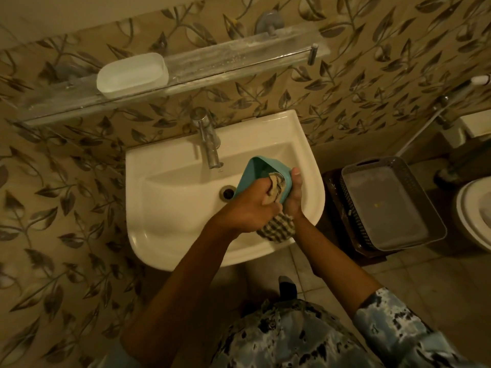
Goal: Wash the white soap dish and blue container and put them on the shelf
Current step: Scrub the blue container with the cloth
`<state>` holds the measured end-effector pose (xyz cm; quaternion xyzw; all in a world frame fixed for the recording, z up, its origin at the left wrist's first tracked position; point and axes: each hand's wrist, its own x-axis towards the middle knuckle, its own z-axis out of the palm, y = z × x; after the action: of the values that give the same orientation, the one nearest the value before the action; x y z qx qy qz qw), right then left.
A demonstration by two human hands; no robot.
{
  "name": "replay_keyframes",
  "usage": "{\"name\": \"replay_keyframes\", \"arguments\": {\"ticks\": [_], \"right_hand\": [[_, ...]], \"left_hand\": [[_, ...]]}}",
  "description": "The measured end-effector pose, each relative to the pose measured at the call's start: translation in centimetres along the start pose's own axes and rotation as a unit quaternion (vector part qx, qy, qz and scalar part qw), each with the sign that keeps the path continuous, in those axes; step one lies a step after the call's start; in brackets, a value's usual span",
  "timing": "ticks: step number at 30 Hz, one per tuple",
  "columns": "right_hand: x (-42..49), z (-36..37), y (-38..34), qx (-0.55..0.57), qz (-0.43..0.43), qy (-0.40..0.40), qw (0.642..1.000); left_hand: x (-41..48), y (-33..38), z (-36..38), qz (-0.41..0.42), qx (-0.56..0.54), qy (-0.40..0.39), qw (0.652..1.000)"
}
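The white soap dish [132,75] stands on the glass shelf [239,59] above the sink, toward its left end. Over the white sink [170,208], just right of the drain, the blue container [259,171] is tilted with its opening toward me. My right hand [295,195] grips it from the right side and underneath. My left hand [252,208] grips a checked cloth [277,227] and pushes part of it into the container; the rest of the cloth hangs below my hands.
A chrome tap [208,139] rises at the back of the sink, its spout just left of the container. A grey plastic basket [390,205] sits on a low stand to the right. A toilet [475,213] edge shows at far right. The wall is tiled with leaf patterns.
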<state>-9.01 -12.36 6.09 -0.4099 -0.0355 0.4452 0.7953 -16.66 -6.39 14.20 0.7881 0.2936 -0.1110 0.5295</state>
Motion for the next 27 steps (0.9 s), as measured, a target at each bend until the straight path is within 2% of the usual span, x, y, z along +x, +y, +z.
{"name": "replay_keyframes", "arguments": {"ticks": [2,5,9,12,14,17,20,23,25,27], "right_hand": [[0.9,-0.6,0.8,0.035,-0.025,0.025,0.999],[1.3,-1.1,1.3,0.045,0.017,0.034,0.998],[2.0,-1.6,0.8,0.009,0.014,0.049,0.999],[2.2,-1.8,0.8,0.011,0.013,0.043,0.999],[2.0,-1.7,0.7,0.023,0.021,0.041,0.999],[1.6,-1.7,0.6,0.042,0.014,0.035,0.998],[1.4,-2.5,1.0,0.016,0.010,0.024,1.000],[1.0,-3.3,2.0,-0.004,0.009,0.013,1.000],[0.6,-3.5,2.6,0.023,-0.008,0.013,1.000],[0.5,-3.2,2.6,0.069,0.010,0.008,0.998]], "left_hand": [[0.0,0.5,0.2,0.016,0.084,0.003,0.996],[-0.1,0.6,0.7,0.017,0.192,-0.032,0.981],[-0.8,-0.4,0.9,-0.038,0.324,-0.088,0.941],[-1.4,-0.6,1.1,-0.035,0.389,-0.059,0.919],[-1.7,0.0,1.6,-0.030,0.400,-0.004,0.916],[-1.5,0.5,2.7,-0.018,0.286,0.065,0.956],[-0.3,0.4,2.8,-0.067,0.150,0.043,0.985],[0.7,0.5,2.4,-0.103,0.047,0.017,0.993],[1.2,0.5,1.9,-0.116,-0.033,0.044,0.992],[1.3,0.5,1.3,-0.141,-0.152,0.061,0.976]]}}
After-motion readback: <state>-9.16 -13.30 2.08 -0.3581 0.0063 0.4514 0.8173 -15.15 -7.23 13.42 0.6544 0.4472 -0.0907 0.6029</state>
